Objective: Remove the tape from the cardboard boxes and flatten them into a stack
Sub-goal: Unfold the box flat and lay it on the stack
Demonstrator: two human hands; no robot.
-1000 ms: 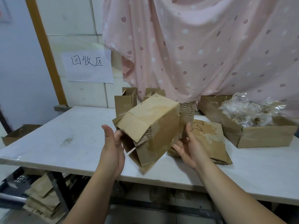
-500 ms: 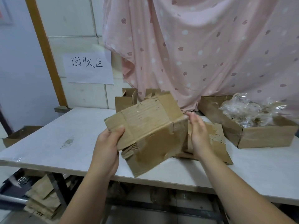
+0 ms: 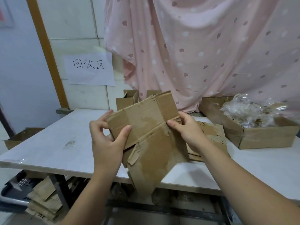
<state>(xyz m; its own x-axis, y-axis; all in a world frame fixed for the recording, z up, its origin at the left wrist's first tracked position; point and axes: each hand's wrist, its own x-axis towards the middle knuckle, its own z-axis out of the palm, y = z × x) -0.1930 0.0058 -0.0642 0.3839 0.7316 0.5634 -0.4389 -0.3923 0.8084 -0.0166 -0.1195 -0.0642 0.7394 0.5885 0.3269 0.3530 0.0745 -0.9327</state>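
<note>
I hold a worn brown cardboard box (image 3: pixel 146 127), pressed nearly flat, above the front edge of the white table (image 3: pixel 52 143). My left hand (image 3: pixel 107 140) grips its left edge, thumb on the front face and fingers curled behind. My right hand (image 3: pixel 186 129) pinches the right edge at a crease. Loose flaps hang down below the table edge. A stack of flattened boxes (image 3: pixel 211 137) lies on the table behind my right hand, partly hidden by it.
An open cardboard tray (image 3: pixel 253 137) holding crumpled clear tape sits at the right. Two upright open boxes (image 3: pixel 126 101) stand at the back by the wall. A pink curtain hangs behind. More cardboard (image 3: pixel 43 203) lies under the table at left.
The box has gone from open and boxy to nearly flat. Both hands shifted their grips to its side edges, and its lower flaps now hang down.
</note>
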